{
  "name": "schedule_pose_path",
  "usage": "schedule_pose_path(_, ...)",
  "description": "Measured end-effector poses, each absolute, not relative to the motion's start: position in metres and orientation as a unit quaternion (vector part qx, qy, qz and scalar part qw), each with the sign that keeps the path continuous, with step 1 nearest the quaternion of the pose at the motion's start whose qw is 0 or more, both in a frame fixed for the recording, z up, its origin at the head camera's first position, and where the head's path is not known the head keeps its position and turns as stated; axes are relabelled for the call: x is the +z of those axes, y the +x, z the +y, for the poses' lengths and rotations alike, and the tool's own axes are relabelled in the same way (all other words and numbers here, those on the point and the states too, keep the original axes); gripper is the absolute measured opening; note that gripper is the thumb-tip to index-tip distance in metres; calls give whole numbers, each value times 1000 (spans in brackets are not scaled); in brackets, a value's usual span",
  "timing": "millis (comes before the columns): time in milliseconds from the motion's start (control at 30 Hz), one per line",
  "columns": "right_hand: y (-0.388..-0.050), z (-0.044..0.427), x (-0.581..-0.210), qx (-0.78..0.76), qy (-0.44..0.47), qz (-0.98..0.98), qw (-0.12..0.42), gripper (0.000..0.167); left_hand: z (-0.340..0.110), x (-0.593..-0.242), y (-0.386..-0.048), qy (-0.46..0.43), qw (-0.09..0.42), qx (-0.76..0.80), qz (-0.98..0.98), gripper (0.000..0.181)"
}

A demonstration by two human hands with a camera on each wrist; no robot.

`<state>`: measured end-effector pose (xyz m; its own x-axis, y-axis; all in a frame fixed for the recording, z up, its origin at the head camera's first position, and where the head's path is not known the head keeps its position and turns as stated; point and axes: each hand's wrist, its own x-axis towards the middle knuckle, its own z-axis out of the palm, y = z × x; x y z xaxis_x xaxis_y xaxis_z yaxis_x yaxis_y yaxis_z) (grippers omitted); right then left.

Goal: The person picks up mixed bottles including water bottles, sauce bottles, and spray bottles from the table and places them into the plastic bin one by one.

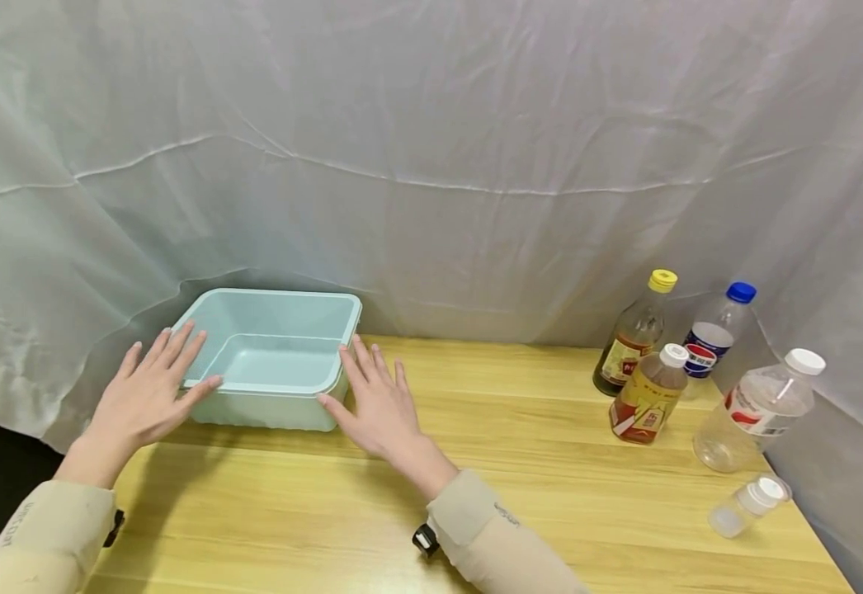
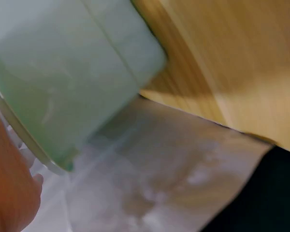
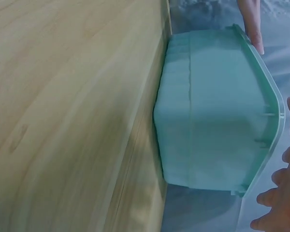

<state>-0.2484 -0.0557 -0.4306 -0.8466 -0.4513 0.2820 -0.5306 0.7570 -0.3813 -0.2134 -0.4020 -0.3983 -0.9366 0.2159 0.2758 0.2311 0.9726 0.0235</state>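
Note:
A pale green plastic bin (image 1: 268, 408) stands at the back left of the wooden table, with nothing inside. The left hand (image 1: 145, 392), fingers spread and straight, lies at its left rim. At the right rim is the right hand (image 1: 383, 404), its fingers also spread. Whether either hand touches the rim is hard to tell. The left wrist view shows the bin's side (image 2: 72, 72) with part of the left hand (image 2: 12, 179) beside the rim. In the right wrist view the bin (image 3: 217, 111) has the right hand (image 3: 282, 188) near its rim.
On the right of the table (image 1: 550, 462) stand several bottles: a dark one with a yellow cap (image 1: 628, 338), a blue-capped one (image 1: 714, 334), a red-labelled one (image 1: 647, 400), a large clear one (image 1: 754, 408) and a small tilted one (image 1: 747, 505). A grey curtain (image 1: 431, 165) hangs behind.

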Motion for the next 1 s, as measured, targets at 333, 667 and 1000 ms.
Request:
schedule_pose_path(333,-251,-69,-427,223,272,-932,84,80,-434,-400,-213,-98,117,-66,-986,79)
schedule_pose_path(667,-252,-73,-432,223,264,-935,82,74,-446,-405,-216,-98,98,-88,-986,77)
schedule_pose_path(1000,-250,-70,-432,233,268,-930,93,75,-442,-406,-214,-107,117,-95,-983,78)
